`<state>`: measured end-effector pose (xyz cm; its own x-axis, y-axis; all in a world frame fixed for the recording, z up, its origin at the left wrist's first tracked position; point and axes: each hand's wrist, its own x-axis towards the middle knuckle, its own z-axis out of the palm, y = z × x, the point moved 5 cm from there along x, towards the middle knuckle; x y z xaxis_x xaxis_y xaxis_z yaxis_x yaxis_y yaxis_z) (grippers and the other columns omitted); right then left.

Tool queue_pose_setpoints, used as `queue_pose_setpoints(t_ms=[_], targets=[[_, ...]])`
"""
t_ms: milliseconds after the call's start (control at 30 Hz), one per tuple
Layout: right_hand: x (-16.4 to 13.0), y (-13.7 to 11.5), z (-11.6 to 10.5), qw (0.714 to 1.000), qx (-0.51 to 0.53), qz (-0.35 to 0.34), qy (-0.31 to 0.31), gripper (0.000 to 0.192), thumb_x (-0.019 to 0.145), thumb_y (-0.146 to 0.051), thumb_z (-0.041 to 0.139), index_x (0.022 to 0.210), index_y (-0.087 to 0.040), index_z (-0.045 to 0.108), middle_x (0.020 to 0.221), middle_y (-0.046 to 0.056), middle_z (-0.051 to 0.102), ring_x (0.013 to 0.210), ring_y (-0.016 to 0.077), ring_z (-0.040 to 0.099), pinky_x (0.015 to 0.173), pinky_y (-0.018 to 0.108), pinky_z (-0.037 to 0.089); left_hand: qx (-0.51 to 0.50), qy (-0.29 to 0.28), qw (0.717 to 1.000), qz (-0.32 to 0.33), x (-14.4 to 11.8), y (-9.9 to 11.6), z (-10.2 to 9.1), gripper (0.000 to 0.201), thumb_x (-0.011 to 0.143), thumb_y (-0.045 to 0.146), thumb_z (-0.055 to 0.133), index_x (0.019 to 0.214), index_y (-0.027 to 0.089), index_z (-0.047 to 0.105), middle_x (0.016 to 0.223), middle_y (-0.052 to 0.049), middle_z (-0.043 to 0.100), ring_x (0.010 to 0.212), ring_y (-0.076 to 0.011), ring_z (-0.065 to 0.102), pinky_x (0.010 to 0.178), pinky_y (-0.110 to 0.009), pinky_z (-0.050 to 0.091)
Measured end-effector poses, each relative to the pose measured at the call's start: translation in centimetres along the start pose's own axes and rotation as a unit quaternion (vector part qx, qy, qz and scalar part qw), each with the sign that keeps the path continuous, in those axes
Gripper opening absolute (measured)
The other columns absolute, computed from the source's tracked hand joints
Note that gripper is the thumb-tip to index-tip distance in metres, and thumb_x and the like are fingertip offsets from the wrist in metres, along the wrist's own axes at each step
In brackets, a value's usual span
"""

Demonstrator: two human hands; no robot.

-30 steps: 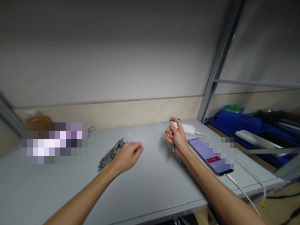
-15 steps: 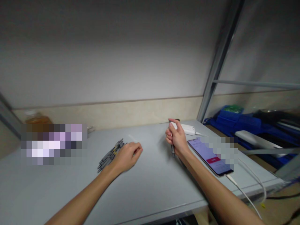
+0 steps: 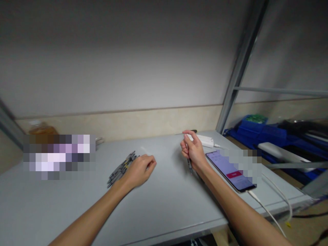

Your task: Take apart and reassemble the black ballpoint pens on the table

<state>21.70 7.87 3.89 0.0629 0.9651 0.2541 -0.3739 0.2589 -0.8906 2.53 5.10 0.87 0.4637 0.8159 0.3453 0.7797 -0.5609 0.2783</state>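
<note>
A dark pen (image 3: 189, 163) stands nearly upright inside the right hand (image 3: 192, 150), tip down below the fist. A loose heap of dark pens (image 3: 120, 168) lies flat just beyond the left hand (image 3: 139, 169).

Looks like a workshop or stockroom bench, not a home. Plain grey worktable (image 3: 164, 212) pushed against a bare wall with a beige skirting band. Grey metal racking upright (image 3: 239, 68) and crossbar at the right. Blue plastic bins (image 3: 258, 131) stacked low beyond the rack. A heap of dark pens (image 3: 120, 167) lying loose, a phone (image 3: 230, 171) charging on a white cable (image 3: 271, 215).
</note>
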Motion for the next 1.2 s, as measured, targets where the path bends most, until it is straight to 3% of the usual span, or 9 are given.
queue_pose_setpoints(t_ms=[133, 233, 333, 400, 500, 667, 933, 1033, 1200], targets=[[0.1, 0.3, -0.3, 0.999, -0.041, -0.014, 0.009, 0.043, 0.075, -0.045, 0.058, 0.110, -0.024, 0.045, 0.048, -0.010, 0.043, 0.035, 0.0045, 0.026, 0.034, 0.014, 0.019, 0.019, 0.014, 1.000, 0.012, 0.0, 0.1, -0.2, 0.023, 0.089, 0.024, 0.037, 0.079, 0.018, 0.057, 0.074, -0.004, 0.058, 0.075, -0.0173, 0.054, 0.072, -0.030, 0.041], [0.0, 0.5, -0.4, 0.985, -0.165, -0.052, 0.002, 0.040, 0.081, -0.043, 0.051, 0.116, -0.023, 0.046, 0.053, -0.007, 0.046, 0.039, 0.0075, 0.034, 0.038, 0.017, 0.026, 0.023, 0.049, 0.998, 0.023, -0.1, 0.1, -0.6, 0.018, 0.088, 0.024, 0.039, 0.087, 0.019, 0.056, 0.089, -0.006, 0.057, 0.088, -0.0197, 0.053, 0.082, -0.034, 0.042], [-0.4, 0.1, 0.1, 0.929, -0.341, -0.145, -0.004, 0.029, 0.083, -0.034, 0.048, 0.107, -0.020, 0.055, 0.061, -0.002, 0.050, 0.053, 0.0116, 0.047, 0.052, 0.022, 0.037, 0.016, 0.069, 0.997, 0.015, -0.2, 0.0, -0.6, 0.016, 0.086, 0.024, 0.043, 0.093, 0.019, 0.056, 0.101, -0.007, 0.052, 0.096, -0.0204, 0.051, 0.088, -0.037, 0.042], [-0.6, 0.1, 0.4, 0.892, -0.420, -0.167, -0.010, 0.026, 0.084, -0.030, 0.046, 0.105, -0.019, 0.057, 0.063, -0.001, 0.051, 0.059, 0.0139, 0.051, 0.059, 0.024, 0.039, 0.016, 0.069, 0.997, 0.015, -0.2, -0.1, -0.5, 0.016, 0.085, 0.023, 0.044, 0.094, 0.019, 0.056, 0.103, -0.008, 0.050, 0.097, -0.0208, 0.050, 0.089, -0.038, 0.042], [-0.5, 0.6, 0.3, 0.849, -0.515, -0.114, -0.022, 0.027, 0.085, -0.028, 0.042, 0.106, -0.017, 0.056, 0.059, 0.000, 0.053, 0.059, 0.0162, 0.053, 0.061, 0.026, 0.038, 0.017, 0.064, 0.998, 0.021, -0.2, 0.0, -0.4, 0.016, 0.084, 0.022, 0.045, 0.094, 0.019, 0.056, 0.103, -0.008, 0.049, 0.097, -0.0211, 0.049, 0.090, -0.039, 0.042], [-0.4, 1.2, -0.6, 0.736, -0.676, -0.016, -0.026, 0.025, 0.082, -0.028, 0.048, 0.101, -0.018, 0.062, 0.076, 0.007, 0.064, 0.076, 0.0209, 0.058, 0.067, 0.028, 0.037, 0.001, 0.061, 0.998, 0.025, -0.2, 0.1, -0.3, 0.015, 0.084, 0.021, 0.045, 0.094, 0.019, 0.056, 0.103, -0.007, 0.049, 0.097, -0.0203, 0.050, 0.090, -0.037, 0.042], [-0.2, 1.8, -1.8, 0.636, -0.770, 0.037, -0.042, 0.026, 0.080, -0.025, 0.049, 0.098, -0.016, 0.065, 0.108, 0.015, 0.057, 0.100, 0.0284, 0.053, 0.073, 0.034, 0.042, -0.028, 0.054, 0.998, 0.028, -0.3, 0.2, -0.3, 0.015, 0.083, 0.020, 0.045, 0.093, 0.020, 0.056, 0.103, -0.007, 0.048, 0.097, -0.0197, 0.050, 0.091, -0.037, 0.041], [-0.1, 1.6, -2.1, 0.618, -0.782, 0.067, -0.048, 0.032, 0.079, -0.031, 0.054, 0.107, -0.019, 0.062, 0.118, 0.016, 0.050, 0.112, 0.0328, 0.042, 0.078, 0.041, 0.041, -0.033, 0.056, 0.997, 0.030, -0.3, 0.2, -0.3, 0.015, 0.083, 0.019, 0.045, 0.093, 0.020, 0.056, 0.103, -0.007, 0.048, 0.098, -0.0199, 0.050, 0.091, -0.037, 0.041], [0.0, 1.7, -2.7, 0.630, -0.760, 0.135, -0.085, 0.049, 0.075, -0.036, 0.058, 0.123, -0.026, 0.051, 0.123, 0.014, 0.047, 0.116, 0.0326, 0.040, 0.080, 0.042, 0.041, -0.034, 0.052, 0.998, 0.029, -0.3, 0.1, -0.2, 0.014, 0.083, 0.020, 0.045, 0.093, 0.020, 0.056, 0.102, -0.007, 0.048, 0.097, -0.0194, 0.050, 0.091, -0.037, 0.041]])
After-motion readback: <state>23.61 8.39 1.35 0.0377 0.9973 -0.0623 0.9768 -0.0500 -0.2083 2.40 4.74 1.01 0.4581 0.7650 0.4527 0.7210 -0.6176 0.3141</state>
